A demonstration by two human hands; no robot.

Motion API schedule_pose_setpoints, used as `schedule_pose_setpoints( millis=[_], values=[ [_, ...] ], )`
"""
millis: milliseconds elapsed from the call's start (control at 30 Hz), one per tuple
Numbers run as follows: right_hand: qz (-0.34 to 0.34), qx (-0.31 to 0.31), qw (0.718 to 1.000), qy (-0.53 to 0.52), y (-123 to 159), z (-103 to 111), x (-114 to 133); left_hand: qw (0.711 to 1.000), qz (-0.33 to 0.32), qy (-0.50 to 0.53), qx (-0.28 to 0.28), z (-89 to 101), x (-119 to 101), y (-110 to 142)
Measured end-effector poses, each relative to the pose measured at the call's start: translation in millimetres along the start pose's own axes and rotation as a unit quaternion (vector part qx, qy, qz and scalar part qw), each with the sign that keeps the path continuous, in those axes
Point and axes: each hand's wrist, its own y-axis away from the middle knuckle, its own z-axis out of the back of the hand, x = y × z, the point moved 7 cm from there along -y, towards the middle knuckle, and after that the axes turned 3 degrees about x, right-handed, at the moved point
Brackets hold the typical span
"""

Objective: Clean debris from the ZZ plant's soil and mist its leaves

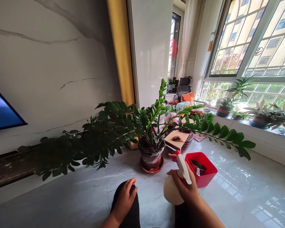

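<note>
A white spray bottle (pixel 173 190) with a red nozzle tip is gripped by my right hand (pixel 185 186), fingers around its neck and trigger. The nozzle points toward a leafy potted plant (pixel 154 126) straight ahead. Its dark pot (pixel 150 160) stands in a reddish-brown saucer (pixel 154 171) on the floor. Long stems spread far to the left and right. My left hand (pixel 127 197) rests on my left knee, empty, with its fingers loosely extended. Whether spray leaves the nozzle I cannot tell.
Right of the bottle is a red square bin (pixel 210 173) with a dark metal container (pixel 198 167) inside. Behind it, a board (pixel 177 138) holding a small brown clump lies on a round basket (pixel 188 144). Potted plants (pixel 224 110) line the windowsill; a screen (pixel 4 110) is at left.
</note>
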Motion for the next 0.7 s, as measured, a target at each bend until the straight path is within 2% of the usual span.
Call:
schedule_pose_setpoints(
  millis=[133, 233, 333, 500, 700],
  values=[
    [-0.01, 0.028, 0.999, -0.017, -21.3, 10.8, 28.3, 0.999, 0.024, 0.019, -0.012, -10.7, 34.9, 9.9],
    [-0.015, 0.047, 0.999, -0.016, -30.1, 14.4, 46.1, 1.0, 0.001, -0.01, -0.028, -21.3, 47.9, 16.5],
    [-0.011, 0.022, 0.999, 0.028, -33.5, 18.1, 56.9, 0.996, -0.052, -0.05, -0.047, -29.5, 53.6, 19.3],
    [0.001, 0.01, 0.997, 0.08, -34.0, 13.5, 57.7, 0.984, -0.122, -0.094, -0.087, -34.0, 56.2, 23.3],
    [0.001, 0.06, 0.994, 0.092, -34.0, 1.7, 49.7, 0.979, -0.15, -0.107, -0.084, -35.2, 51.1, 27.9]
  ],
)
